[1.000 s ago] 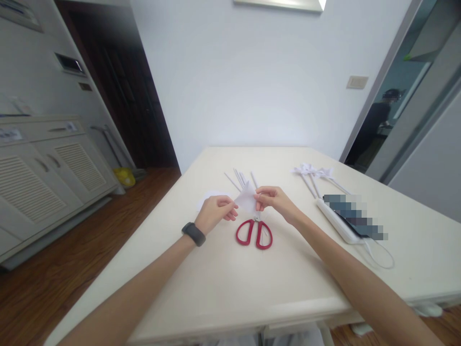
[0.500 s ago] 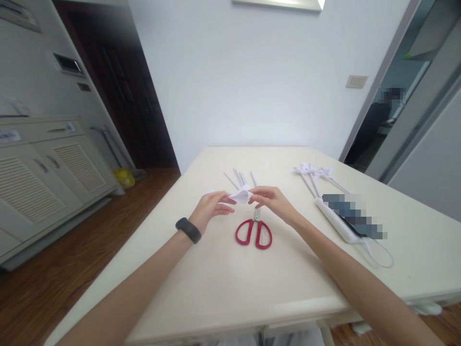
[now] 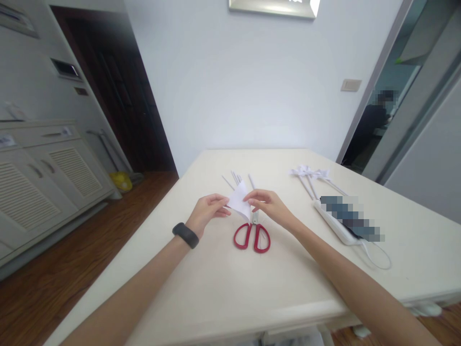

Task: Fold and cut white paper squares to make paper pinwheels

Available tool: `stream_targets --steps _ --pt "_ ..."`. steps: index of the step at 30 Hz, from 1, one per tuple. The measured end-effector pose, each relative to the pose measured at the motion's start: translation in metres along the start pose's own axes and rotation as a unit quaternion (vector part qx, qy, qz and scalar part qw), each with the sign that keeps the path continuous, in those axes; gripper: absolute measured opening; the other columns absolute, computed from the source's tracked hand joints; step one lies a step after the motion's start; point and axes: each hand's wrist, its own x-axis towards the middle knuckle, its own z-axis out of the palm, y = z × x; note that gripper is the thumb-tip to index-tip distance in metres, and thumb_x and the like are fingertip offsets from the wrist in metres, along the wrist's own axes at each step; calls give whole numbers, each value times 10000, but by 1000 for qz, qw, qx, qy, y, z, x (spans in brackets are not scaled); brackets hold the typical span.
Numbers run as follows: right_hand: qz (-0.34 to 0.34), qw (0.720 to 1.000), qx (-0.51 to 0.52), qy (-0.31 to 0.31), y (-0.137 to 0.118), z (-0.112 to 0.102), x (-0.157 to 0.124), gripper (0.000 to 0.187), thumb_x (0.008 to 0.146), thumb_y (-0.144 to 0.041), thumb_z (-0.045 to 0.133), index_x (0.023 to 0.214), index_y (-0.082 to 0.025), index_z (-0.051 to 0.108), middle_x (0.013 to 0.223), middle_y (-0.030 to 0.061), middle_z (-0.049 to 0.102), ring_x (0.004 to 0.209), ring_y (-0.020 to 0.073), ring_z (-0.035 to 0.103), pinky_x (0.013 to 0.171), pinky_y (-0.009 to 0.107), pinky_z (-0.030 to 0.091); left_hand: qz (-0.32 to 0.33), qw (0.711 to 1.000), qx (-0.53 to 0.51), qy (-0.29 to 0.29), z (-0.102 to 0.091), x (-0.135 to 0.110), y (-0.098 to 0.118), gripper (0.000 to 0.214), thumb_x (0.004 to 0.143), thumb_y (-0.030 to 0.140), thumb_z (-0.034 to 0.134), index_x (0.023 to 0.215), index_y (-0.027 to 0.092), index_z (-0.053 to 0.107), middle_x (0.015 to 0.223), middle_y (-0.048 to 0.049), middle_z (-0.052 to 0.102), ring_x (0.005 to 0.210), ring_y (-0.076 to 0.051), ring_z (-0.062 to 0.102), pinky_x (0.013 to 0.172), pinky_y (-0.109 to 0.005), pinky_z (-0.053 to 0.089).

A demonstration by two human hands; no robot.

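Between my two hands is a small sheet of white paper [image 3: 238, 199], held up above the table and slightly curved. My left hand [image 3: 209, 207], with a black band on its wrist, pinches the sheet's left edge. The fingers of my right hand [image 3: 264, 202] are closed on its right side. Just below the sheet lie red-handled scissors [image 3: 257, 238] on the table, their blades partly hidden by the paper and my right hand. Behind the sheet are several thin white rolled paper sticks [image 3: 236, 177], and a thicker white stick [image 3: 251, 181] lies beyond my right hand.
On the right of the cream table [image 3: 201, 288] lie paper flowers on stems [image 3: 306, 171]. Near them a white device [image 3: 336, 226] with a cable carries a dark, blurred-out object [image 3: 351, 218]. A person [image 3: 367, 125] is beyond the doorway at right.
The paper, earlier seen nearly edge-on and curled, now shows its flat face turned toward me. My hands stay on it. The whole view has shifted slightly.
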Motion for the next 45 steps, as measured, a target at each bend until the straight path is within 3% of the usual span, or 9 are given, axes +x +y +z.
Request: stream_targets --steps 2,5,10,15,29,45 --pt "21 999 12 26 3 0 1 151 779 -306 575 858 -177 582 836 31 626 794 161 586 650 287 511 -1 1000 10 -2 2 -1 2 264 723 389 631 814 143 593 721 -20 647 654 -129 634 628 -223 473" --pt "59 996 51 47 7 0 2 221 741 -299 624 891 -199 495 753 3 615 751 151 585 629 279 506 2 1000 22 -2 4 -3 6 258 721 384 630 802 143 592 699 -23 648 643 -137 632 619 -229 466" --pt "103 992 77 18 6 0 0 258 768 -362 594 948 -195 513 806 29 643 787 168 600 655 292 504 18 999 36 -22 6 -6 10 248 732 387 611 794 147 606 698 -27 645 658 -146 629 612 -232 457" --pt "80 993 83 -36 5 1 -1 262 760 -359 598 928 -160 621 895 50 661 809 181 605 676 280 472 31 996 61 -54 10 -9 9 247 734 395 591 779 155 628 726 -33 642 687 -163 631 632 -253 466" --pt "75 995 62 -3 3 -1 -1 203 764 -295 567 895 -154 633 871 37 661 817 195 594 694 277 438 13 994 92 -57 11 -7 8 207 681 332 642 782 152 632 745 -37 640 660 -169 632 597 -262 476" --pt "82 996 42 5 4 -2 -1 188 763 -296 555 849 -148 634 849 36 663 786 198 596 662 272 433 23 989 103 -103 8 -5 5 145 717 268 611 816 163 626 773 -34 642 687 -167 636 615 -253 477"
